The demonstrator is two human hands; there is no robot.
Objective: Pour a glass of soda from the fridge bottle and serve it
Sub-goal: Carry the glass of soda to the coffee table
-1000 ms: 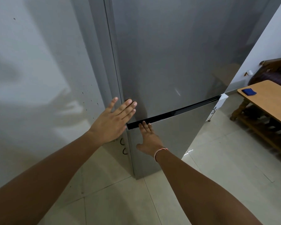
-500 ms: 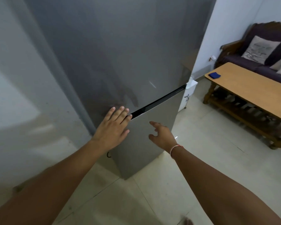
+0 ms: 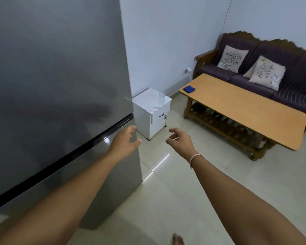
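The tall grey fridge fills the left of the head view, both doors closed, with a black gap between the upper and lower door. My left hand hovers at the fridge's right edge, just below that gap, fingers loosely curled and holding nothing. To its right, my right hand hangs in the air over the floor, also loosely curled with nothing in it. What looks like a clear glass stands on the small white cabinet. No bottle is in sight.
The white cabinet stands against the wall right beside the fridge. A long wooden coffee table with a blue cloth stands to the right. Behind it is a dark sofa with two cushions. Pale tiled floor lies between.
The view has swung right. My left hand has lifted off the fridge door and slid to its right edge, and my right hand has come off the lower door into the air.
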